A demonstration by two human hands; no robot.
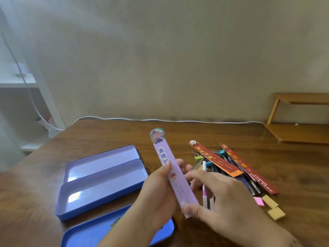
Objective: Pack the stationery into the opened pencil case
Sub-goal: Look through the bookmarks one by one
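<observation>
My left hand (160,189) grips a long lilac bookmark (175,175) with a cartoon head on top, held above the table and tilted up and away. My right hand (215,198) meets its lower end, thumb at the bottom edge, fingers spread over the strip. The open purple tin pencil case (99,177) lies to the left, both trays showing. A blue lid (85,232) lies nearer me, partly under my left arm. To the right lies the stationery pile: two red bookmarks (217,159), dark pens (249,182), binder clips (198,158), a white-pink pen (204,184).
Yellow and pink erasers (270,202) lie at the pile's near right. A wooden stand (299,129) sits at the table's back right corner. A white cable (160,120) runs along the table's far edge by the wall. The brown table (89,136) ends at the left, beside white shelving.
</observation>
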